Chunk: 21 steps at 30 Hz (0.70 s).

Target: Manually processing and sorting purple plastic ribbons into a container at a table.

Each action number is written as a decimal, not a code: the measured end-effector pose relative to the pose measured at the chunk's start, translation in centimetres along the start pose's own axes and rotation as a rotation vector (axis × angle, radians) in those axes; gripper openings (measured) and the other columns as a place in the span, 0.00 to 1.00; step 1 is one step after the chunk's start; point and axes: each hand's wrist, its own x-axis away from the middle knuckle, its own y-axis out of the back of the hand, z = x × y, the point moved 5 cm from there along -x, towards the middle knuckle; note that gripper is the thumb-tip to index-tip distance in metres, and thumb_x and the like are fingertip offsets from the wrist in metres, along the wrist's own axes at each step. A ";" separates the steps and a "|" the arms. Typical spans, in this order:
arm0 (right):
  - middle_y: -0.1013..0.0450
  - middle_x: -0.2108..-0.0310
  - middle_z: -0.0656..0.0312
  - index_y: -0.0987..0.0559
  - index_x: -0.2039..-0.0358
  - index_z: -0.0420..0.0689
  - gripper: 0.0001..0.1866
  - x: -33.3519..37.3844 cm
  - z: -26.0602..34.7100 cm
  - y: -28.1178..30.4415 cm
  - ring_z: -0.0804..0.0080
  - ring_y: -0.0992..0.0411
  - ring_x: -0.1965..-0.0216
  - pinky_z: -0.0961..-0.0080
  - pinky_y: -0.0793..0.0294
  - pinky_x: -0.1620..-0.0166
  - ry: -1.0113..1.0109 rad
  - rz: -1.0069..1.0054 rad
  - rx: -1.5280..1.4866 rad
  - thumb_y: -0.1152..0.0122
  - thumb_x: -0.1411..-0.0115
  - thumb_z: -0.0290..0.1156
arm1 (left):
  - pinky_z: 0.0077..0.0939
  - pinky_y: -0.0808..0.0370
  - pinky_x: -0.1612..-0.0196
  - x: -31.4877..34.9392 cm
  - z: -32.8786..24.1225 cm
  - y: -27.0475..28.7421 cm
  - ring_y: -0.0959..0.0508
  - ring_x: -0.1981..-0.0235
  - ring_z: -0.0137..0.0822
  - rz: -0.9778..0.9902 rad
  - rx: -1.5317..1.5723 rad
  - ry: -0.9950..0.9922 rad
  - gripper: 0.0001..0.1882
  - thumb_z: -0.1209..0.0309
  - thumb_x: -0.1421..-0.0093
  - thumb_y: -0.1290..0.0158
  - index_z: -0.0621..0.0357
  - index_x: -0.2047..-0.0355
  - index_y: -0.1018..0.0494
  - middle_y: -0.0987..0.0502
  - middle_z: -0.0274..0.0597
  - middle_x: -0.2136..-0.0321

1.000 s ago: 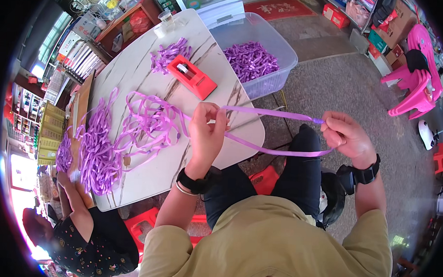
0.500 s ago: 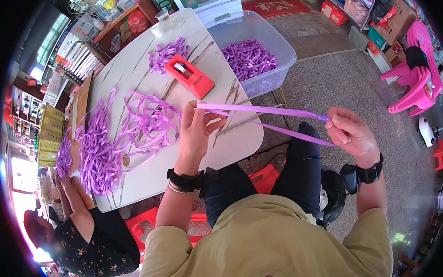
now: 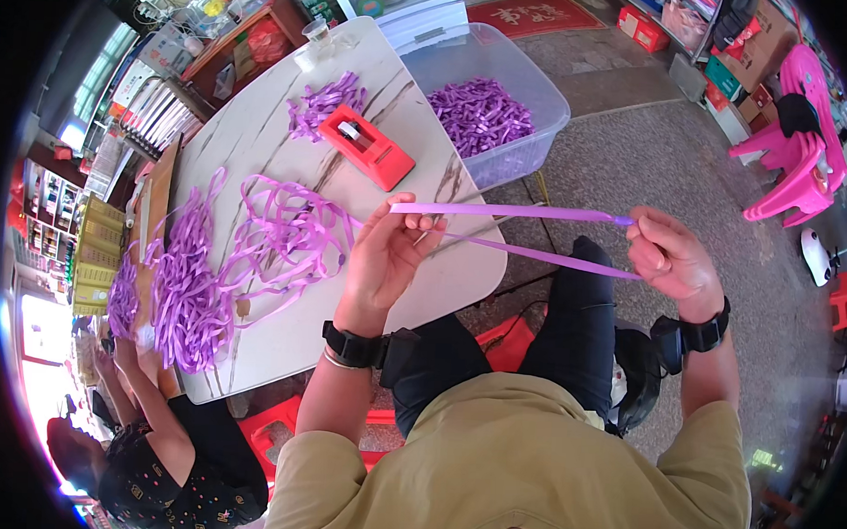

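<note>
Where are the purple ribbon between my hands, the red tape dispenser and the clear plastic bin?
Purple ribbon (image 3: 519, 212), head view: on its upper strand.
Red tape dispenser (image 3: 377, 157), head view: on its body.
Clear plastic bin (image 3: 520, 162), head view: on its near outer wall.

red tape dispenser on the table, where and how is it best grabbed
Probably pinch the red tape dispenser across its two long sides around the middle, coming from above and the near side. Its body is long and narrow, lying slantwise; the far end carries the roll and sits close to a purple ribbon pile.
</note>
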 end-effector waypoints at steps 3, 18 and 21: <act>0.45 0.90 0.71 0.32 0.71 0.42 0.08 0.1 -0.2 0.6 0.86 0.49 0.89 0.87 0.54 0.85 -0.012 -0.010 -0.021 0.56 0.41 0.32 | 0.36 0.32 0.51 0.1 0.1 -0.6 0.29 0.68 0.33 -0.031 -0.035 0.009 0.08 0.77 0.41 0.63 0.64 0.63 0.36 0.34 0.38 0.76; 0.45 0.88 0.73 0.30 0.71 0.43 0.08 0.1 0.5 2.6 0.89 0.51 0.89 0.90 0.55 0.86 0.068 -0.026 -0.110 0.56 0.41 0.33 | 0.22 0.31 0.59 1.6 0.0 -0.8 0.26 0.66 0.30 0.265 -0.653 0.371 0.13 0.69 0.42 0.54 0.68 0.66 0.29 0.25 0.42 0.70; 0.39 0.85 0.71 0.28 0.69 0.43 0.09 -0.7 -0.5 4.1 0.89 0.44 0.86 0.91 0.49 0.83 0.012 -0.036 -0.043 0.54 0.41 0.34 | 0.21 0.31 0.59 0.6 0.6 -2.4 0.26 0.66 0.30 0.265 -0.568 0.341 0.14 0.67 0.42 0.54 0.68 0.65 0.29 0.25 0.41 0.70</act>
